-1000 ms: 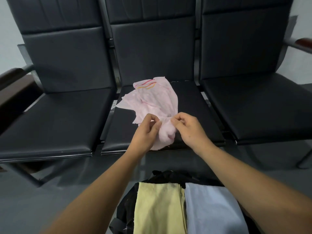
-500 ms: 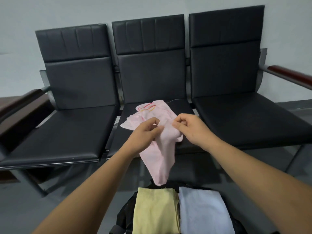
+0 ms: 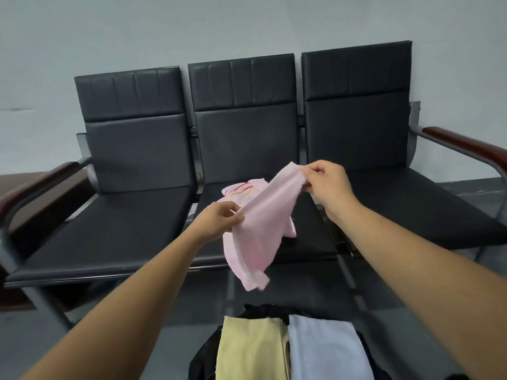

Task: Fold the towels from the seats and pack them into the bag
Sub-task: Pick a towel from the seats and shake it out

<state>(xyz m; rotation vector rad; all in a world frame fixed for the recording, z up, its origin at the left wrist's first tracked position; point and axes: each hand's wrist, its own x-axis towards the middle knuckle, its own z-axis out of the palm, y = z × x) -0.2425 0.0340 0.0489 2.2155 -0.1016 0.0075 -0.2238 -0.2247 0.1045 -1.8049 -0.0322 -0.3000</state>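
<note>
Both grips pinched on pink towel: left hand low, right hand higher, cloth stretched between, lifted above middle seat. Bag below seat, holding yellow towel and blue towel side by side.

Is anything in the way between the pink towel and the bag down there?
Nothing visible. The pink towel hangs in the air from the left hand and right hand, above the black bag. A yellow towel and a pale blue towel already lie on top.
</note>
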